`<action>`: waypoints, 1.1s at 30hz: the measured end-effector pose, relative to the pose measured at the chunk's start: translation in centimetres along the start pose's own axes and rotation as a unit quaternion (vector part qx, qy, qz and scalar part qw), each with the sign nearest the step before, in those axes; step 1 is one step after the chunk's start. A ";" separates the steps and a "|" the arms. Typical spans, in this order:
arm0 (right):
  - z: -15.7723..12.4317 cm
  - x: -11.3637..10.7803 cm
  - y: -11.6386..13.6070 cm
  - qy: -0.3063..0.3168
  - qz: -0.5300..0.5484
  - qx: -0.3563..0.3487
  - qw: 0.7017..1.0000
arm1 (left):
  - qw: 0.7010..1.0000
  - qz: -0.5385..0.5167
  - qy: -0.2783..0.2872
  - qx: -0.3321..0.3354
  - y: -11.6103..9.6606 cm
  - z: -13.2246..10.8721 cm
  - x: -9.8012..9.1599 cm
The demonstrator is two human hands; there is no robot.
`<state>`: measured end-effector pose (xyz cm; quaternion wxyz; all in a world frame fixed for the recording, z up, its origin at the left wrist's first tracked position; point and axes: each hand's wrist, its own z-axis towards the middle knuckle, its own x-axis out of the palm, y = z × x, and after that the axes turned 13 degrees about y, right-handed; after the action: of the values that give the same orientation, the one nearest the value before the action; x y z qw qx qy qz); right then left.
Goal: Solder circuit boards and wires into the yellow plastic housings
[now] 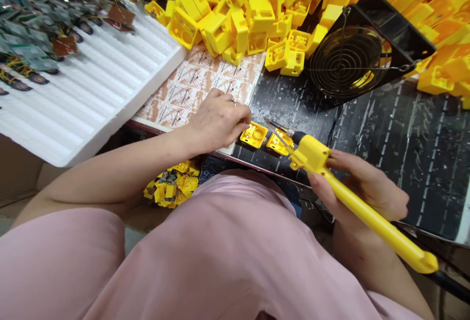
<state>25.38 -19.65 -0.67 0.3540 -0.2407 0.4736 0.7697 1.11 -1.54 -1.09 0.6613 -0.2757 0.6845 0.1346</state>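
Observation:
My right hand point(362, 183) is wrapped round the handle of a yellow soldering gun point(314, 156). Its metal tip points left, just above a small open yellow plastic case point(281, 141) on the black bench top. Beside that case, to its left, lies a second open yellow plastic case point(254, 135) with small parts inside. My left hand point(223, 119), fingers curled and a ring on one of them, pinches at the upper left corner of this second case. Whether it also holds a wire between the fingertips is hidden.
A large heap of yellow plastic cases point(235, 16) covers the back. A black fan point(352, 60) stands at the back right. On the left, a white foam tray point(121, 94) bears many circuit boards point(36, 21). More yellow pieces point(172, 185) lie below the bench edge.

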 end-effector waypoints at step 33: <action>2.1 -0.5 1.1 0.087 0.002 -0.105 0.991 | 0.988 0.145 -0.014 0.042 -1.1 1.1 -0.2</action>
<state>24.72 -18.29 1.19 0.2829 -0.3412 0.4198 0.7920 2.62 -1.79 -0.84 0.6550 -0.1434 0.7134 0.2038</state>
